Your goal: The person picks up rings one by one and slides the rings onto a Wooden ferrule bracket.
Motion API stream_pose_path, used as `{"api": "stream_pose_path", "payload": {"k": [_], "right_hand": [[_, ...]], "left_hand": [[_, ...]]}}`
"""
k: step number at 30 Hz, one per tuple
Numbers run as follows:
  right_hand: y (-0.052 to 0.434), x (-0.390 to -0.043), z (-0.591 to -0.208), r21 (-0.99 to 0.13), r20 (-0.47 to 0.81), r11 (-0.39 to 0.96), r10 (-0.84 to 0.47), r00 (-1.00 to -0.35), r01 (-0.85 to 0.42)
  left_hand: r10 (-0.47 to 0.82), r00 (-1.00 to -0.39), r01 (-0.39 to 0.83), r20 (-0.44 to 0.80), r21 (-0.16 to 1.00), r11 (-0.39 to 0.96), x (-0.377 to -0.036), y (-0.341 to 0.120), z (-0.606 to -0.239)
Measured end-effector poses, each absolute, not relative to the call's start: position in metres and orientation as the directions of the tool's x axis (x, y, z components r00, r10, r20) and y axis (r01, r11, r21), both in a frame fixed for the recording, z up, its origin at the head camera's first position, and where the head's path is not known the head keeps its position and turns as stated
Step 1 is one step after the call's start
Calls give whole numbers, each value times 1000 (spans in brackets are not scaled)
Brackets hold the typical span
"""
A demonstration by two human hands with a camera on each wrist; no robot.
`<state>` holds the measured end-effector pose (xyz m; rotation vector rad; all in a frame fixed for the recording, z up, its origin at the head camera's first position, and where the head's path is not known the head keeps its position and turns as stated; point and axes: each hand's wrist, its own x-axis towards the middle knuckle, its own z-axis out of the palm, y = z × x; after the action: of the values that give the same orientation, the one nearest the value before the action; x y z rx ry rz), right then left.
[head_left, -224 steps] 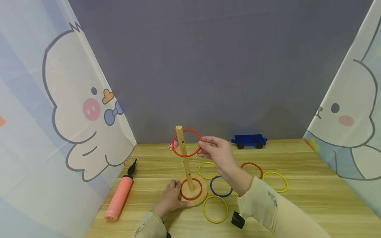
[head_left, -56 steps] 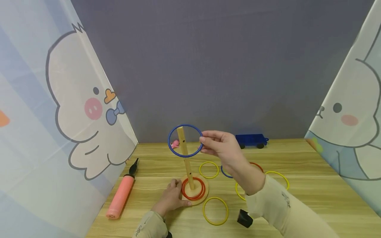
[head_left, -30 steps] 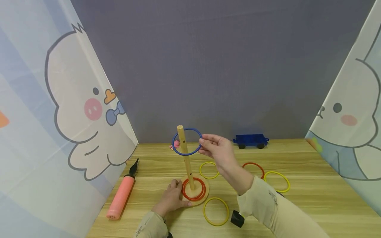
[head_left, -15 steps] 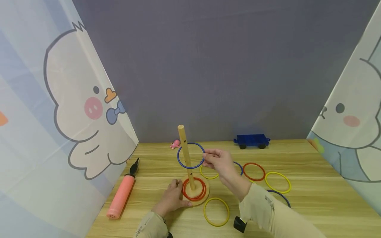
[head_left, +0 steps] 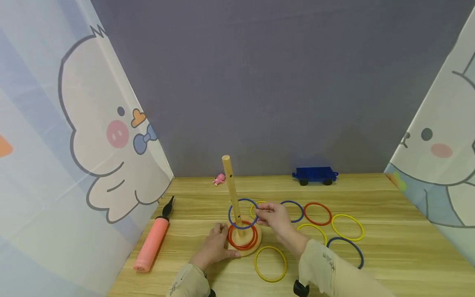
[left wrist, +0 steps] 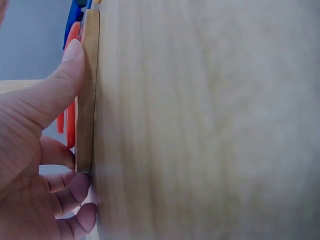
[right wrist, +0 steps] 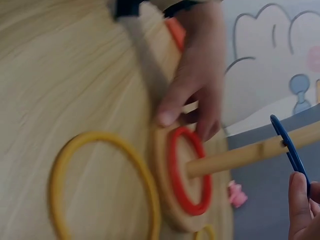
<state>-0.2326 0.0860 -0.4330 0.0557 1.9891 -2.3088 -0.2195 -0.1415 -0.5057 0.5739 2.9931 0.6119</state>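
- Wooden worktop (head_left: pixel 389 247) carrying everything, with cartoon-printed curtains (head_left: pixel 74 136) at both sides and a grey wall behind
- Wooden peg (head_left: pixel 232 194) as landmark: slightly tilted on a round wooden base (head_left: pixel 256 243), near the worktop's middle
- Pink hand pump (head_left: pixel 150 244) lying well left of the peg, black nozzle pointing away from the person
- Blue toy wagon (head_left: pixel 314 175) far behind and right of the peg, against the wall
- Left hand (head_left: pixel 214 246) resting on the worktop just left of the peg, thumb and fingers curled round the base's edge, gripping it; thumb flat against the rim in the left wrist view (left wrist: pixel 75 65)
- Right hand (head_left: pixel 272 216) just right of the peg, pinching the blue ring (head_left: pixel 242 213) at its right edge
- Blue ring threaded round the peg, low on the shaft and tilted, above the red rings (head_left: pixel 242 238) that lie flat on the base round the peg's foot
- Loose rings flat on the worktop right of the peg: a second blue one (head_left: pixel 297 210), a red one (head_left: pixel 318 213), yellow ones (head_left: pixel 347 227), a dark blue one (head_left: pixel 350 251) nearer the person
- One yellow ring (head_left: pixel 270 264) in front of the peg, just beside the base
- Small pink toy (head_left: pixel 219 179) behind the peg, near the wall
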Motion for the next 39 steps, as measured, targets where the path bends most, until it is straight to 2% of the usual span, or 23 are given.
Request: {"api": "stream_pose_path", "payload": {"k": [6,13,21,26,31,36,39], "right_hand": [[86,-236,-457,-992,-105,-73,-16,-994,106],[83,-239,-481,-992,-125,-24,-63,-990,127],[81,-244,-496,-994,-103,38,-56,-993,101],[84,-247,-502,-991,-55,122,-38,-998,50],[96,-254,-506,-940,53,337,-19,-998,-57],[109,-259,-506,-747,137,650,-57,-989,-141],[116,-260,-504,-648,138,745,-89,-986,-158]], "left_hand": [[357,-933,343,37,383,857,-219,-142,-506],[364,-930,351,42,388,852,-220,-142,-505],[364,-931,338,12,401,851,-219,-140,-503],[366,-931,336,4,403,851,-219,-139,-504],[366,-930,339,9,402,851,-220,-140,-506],[368,-930,342,12,399,851,-220,-142,-507],[366,-930,339,10,406,849,-220,-143,-507]]}}
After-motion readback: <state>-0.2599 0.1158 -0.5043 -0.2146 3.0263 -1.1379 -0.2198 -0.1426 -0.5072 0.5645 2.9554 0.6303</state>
